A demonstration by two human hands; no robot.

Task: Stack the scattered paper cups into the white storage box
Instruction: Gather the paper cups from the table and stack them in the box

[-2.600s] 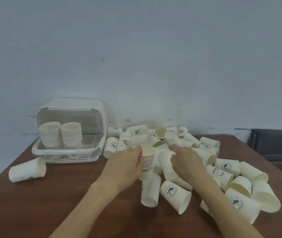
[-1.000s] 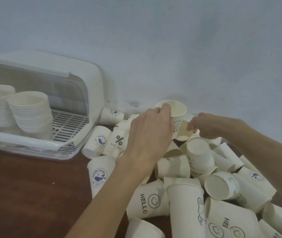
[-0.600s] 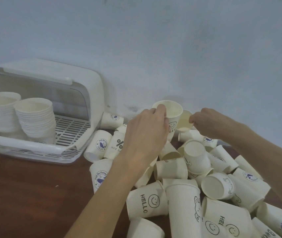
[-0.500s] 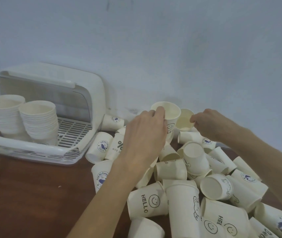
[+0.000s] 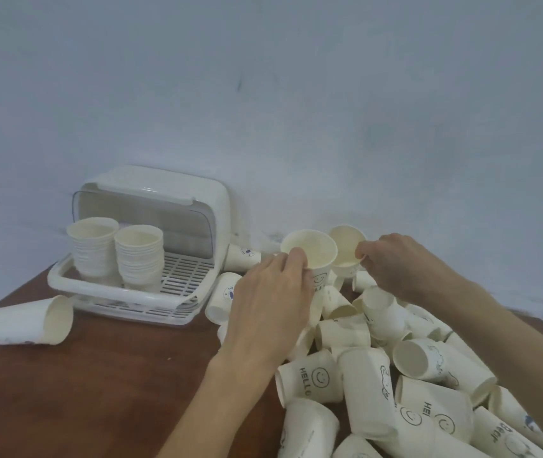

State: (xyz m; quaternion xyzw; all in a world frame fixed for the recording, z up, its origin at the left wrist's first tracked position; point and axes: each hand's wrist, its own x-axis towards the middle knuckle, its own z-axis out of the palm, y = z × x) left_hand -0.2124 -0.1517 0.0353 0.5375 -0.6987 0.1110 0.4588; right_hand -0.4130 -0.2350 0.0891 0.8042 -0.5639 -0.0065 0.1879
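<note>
My left hand (image 5: pixel 268 305) grips an upright smiley-face paper cup (image 5: pixel 313 254) by its side above the pile. Right beside it, my right hand (image 5: pixel 402 269) pinches the rim of a second paper cup (image 5: pixel 344 247), tilted with its mouth toward me. Several loose paper cups (image 5: pixel 366 388) lie scattered on the brown table (image 5: pixel 82 391) at the right. The white storage box (image 5: pixel 151 259) stands at the back left with its lid up, and holds two stacks of cups (image 5: pixel 116 251) on its slatted tray.
One paper cup (image 5: pixel 27 320) lies on its side alone at the table's left edge, in front of the box. A plain pale wall rises directly behind the table. A dark object shows at the far right edge.
Both hands have lifted from the middle of the pile to its far side, each taking up a cup. Over the last second the view has drawn back, and the right-hand cup has come close to the left-hand one.
</note>
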